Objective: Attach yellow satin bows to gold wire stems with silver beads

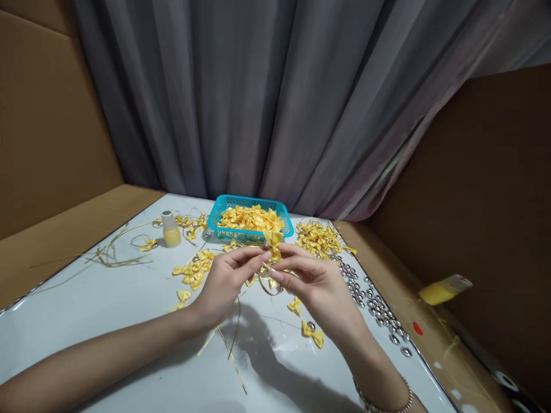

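Note:
My left hand (228, 281) and my right hand (316, 287) meet above the table. Between the left fingertips is a yellow ribbon bow (274, 238), partly hidden by the fingers. Thumb and forefinger of the right hand pinch a gold cord (267, 290), which curves in a loop just under the bow. More cord ends (232, 367) trail on the white tabletop below. Close by lie loose yellow bows (194, 271) on the left, and a bow with a silver ring (312, 334) lies below the right hand.
Behind the hands stands a blue basket (214, 219) of yellow bows. Silver rings (383, 312) and a bow pile (318, 236) lie to the right. A small yellow bottle (171, 230) and gold cords (116, 255) are at left. Cardboard walls and a grey curtain (241, 103) surround the table.

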`<control>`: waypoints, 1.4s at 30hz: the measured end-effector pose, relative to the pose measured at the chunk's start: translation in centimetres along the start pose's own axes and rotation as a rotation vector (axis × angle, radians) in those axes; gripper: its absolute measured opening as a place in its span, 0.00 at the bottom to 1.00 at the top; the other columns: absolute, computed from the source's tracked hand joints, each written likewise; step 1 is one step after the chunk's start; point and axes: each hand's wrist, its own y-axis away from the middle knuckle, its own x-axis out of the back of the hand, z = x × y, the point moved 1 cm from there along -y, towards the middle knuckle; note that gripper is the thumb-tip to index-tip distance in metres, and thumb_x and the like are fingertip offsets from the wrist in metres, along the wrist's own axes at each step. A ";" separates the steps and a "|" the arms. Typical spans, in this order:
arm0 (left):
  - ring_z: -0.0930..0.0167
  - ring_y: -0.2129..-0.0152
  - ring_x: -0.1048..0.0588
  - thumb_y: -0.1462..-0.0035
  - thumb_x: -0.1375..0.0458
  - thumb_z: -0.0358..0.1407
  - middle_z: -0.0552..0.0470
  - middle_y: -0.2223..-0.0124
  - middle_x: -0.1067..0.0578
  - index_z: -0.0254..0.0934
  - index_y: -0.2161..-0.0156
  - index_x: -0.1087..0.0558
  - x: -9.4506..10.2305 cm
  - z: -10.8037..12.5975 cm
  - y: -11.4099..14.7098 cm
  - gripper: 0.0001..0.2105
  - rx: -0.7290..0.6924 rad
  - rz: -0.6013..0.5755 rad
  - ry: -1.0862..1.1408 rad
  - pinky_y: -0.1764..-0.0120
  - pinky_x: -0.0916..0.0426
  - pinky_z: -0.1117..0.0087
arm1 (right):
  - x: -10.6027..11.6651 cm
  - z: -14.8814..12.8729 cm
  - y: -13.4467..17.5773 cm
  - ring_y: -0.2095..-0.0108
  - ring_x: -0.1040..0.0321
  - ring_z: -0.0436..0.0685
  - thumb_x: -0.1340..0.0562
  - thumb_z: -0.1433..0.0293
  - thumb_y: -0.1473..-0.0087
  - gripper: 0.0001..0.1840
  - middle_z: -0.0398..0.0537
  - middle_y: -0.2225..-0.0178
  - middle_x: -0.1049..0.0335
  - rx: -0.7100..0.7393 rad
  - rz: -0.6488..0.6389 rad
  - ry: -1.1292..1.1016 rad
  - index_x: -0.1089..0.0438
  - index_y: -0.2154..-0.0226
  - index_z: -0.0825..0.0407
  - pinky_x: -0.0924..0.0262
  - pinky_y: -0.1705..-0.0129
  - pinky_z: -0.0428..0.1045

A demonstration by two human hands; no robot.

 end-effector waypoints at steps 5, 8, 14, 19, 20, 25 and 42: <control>0.73 0.76 0.33 0.47 0.43 0.37 0.52 0.76 0.27 0.35 0.75 0.25 0.3 0.5 -0.1 0.10 -0.052 -0.170 -0.165 0.72 0.39 0.73 | 0.8 -0.3 -0.1 0.66 0.28 0.55 0.39 0.76 0.49 0.09 0.49 0.66 0.24 0.101 0.061 0.208 0.24 0.75 0.50 0.31 0.61 0.53; 0.70 0.73 0.28 0.45 0.46 0.36 0.49 0.72 0.24 0.33 0.71 0.24 0.9 1.5 -0.8 0.11 -0.086 -0.361 -0.322 0.68 0.35 0.71 | 1.6 -0.6 -0.2 0.69 0.27 0.54 0.39 0.78 0.50 0.10 0.48 0.69 0.23 0.197 0.070 0.355 0.25 0.76 0.51 0.30 0.66 0.50; 0.66 0.59 0.26 0.46 0.44 0.28 0.44 0.55 0.24 0.33 0.53 0.32 2.3 3.6 -1.3 0.14 -0.844 -0.349 -0.785 0.58 0.32 0.65 | 2.1 -1.7 0.9 0.65 0.26 0.54 0.47 0.83 0.47 0.15 0.52 0.66 0.23 0.635 0.034 0.732 0.26 0.68 0.57 0.29 0.63 0.48; 0.65 0.60 0.26 0.47 0.45 0.25 0.44 0.57 0.22 0.32 0.52 0.33 2.5 4.3 -0.1 0.15 -1.315 -0.332 -1.015 0.60 0.32 0.63 | 1.9 -2.8 2.1 0.55 0.29 0.57 0.50 0.83 0.46 0.17 0.62 0.58 0.26 0.755 -0.083 0.770 0.32 0.56 0.67 0.30 0.55 0.48; 0.65 0.61 0.26 0.47 0.45 0.25 0.44 0.58 0.22 0.32 0.53 0.32 2.5 4.6 0.2 0.15 -1.337 -0.335 -1.047 0.61 0.31 0.63 | 1.9 -2.8 2.3 0.53 0.30 0.57 0.50 0.83 0.47 0.18 0.63 0.57 0.27 0.759 -0.100 0.767 0.33 0.55 0.68 0.30 0.54 0.48; 0.69 0.67 0.25 0.44 0.50 0.25 0.46 0.65 0.22 0.32 0.57 0.32 2.3 6.4 1.6 0.10 -1.063 -0.500 -0.890 0.64 0.31 0.67 | 1.5 -2.7 2.9 0.49 0.34 0.58 0.51 0.83 0.48 0.19 0.64 0.56 0.27 0.840 -0.074 0.834 0.32 0.56 0.70 0.33 0.49 0.49; 0.70 0.72 0.31 0.36 0.54 0.30 0.47 0.68 0.24 0.33 0.61 0.33 2.7 7.0 1.4 0.08 -1.034 -0.679 -0.998 0.67 0.37 0.69 | 0.4 -2.7 3.4 0.51 0.31 0.52 0.47 0.85 0.45 0.15 0.56 0.59 0.24 0.922 0.015 0.919 0.31 0.57 0.66 0.34 0.49 0.45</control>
